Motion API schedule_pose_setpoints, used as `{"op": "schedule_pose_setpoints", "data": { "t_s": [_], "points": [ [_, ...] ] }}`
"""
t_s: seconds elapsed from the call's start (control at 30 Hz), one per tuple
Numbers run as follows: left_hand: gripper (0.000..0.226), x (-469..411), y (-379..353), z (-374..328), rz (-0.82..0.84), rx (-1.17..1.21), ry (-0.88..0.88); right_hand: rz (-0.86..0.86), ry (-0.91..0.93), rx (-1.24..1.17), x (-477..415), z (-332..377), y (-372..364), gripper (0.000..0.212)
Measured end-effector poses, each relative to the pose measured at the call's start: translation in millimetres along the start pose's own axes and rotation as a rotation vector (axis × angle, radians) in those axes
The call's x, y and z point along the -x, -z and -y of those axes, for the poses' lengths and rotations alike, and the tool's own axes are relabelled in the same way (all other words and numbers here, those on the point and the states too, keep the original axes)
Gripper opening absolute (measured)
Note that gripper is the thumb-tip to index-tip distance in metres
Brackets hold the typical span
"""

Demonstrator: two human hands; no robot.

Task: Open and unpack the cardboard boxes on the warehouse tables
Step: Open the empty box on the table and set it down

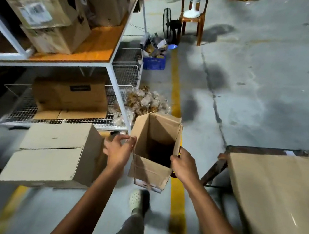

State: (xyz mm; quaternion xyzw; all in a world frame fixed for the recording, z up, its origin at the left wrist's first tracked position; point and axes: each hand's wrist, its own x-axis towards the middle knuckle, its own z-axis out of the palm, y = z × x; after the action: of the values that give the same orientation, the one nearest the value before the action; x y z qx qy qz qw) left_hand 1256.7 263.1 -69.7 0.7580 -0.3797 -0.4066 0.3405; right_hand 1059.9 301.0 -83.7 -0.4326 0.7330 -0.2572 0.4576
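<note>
Well, shoe [137, 199] directly below load. Right hand [184, 164] clamped on right wall of open box [151, 172], held off floor; left hand [119, 151] at left rim, apart from right, grip unclear. One-sided hold could tip box or buckle its wall. Inside dark, contents unseen. Closed box [53, 153] just left of path — trip risk.

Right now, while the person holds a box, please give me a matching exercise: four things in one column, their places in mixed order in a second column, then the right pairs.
Things
1. open cardboard box
2. closed cardboard box
3. blue crate
4. brown chair

Places
A. on the floor past the rack, filled with clutter
B. on the floor, left of the left hand
C. far off, a white object on its seat
D. held between the left hand and right hand

Pairs: 1-D, 2-B, 3-A, 4-C
</note>
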Motion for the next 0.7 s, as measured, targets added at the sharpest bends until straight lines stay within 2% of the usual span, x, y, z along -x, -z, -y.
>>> {"op": "schedule_pose_setpoints", "data": {
  "t_s": [0.03,0.1,0.2,0.33,0.53,0.7],
  "points": [
    [0.036,-19,-5,-7,0.018,-0.036,-0.024,-0.013,0.006,0.016,-19,8,-3,0.021],
    [0.045,-57,-17,-27,0.138,0.076,-0.025,-0.037,0.023,0.023,-58,27,-6,0.023],
    [0.052,-117,-38,-56,0.327,0.151,0.032,-0.081,0.003,0.010,-120,61,-8,0.041],
    [0.046,-188,-60,-97,0.336,0.207,0.000,-0.183,-0.023,-0.098,-188,98,0,0.056],
    [0.037,-256,-114,-171,0.384,0.291,-0.066,-0.296,-0.021,-0.266,-257,137,36,0.064],
    [0.042,-295,-190,-226,0.484,0.316,-0.094,-0.284,-0.026,-0.411,-322,138,89,0.069]
  ]
}}
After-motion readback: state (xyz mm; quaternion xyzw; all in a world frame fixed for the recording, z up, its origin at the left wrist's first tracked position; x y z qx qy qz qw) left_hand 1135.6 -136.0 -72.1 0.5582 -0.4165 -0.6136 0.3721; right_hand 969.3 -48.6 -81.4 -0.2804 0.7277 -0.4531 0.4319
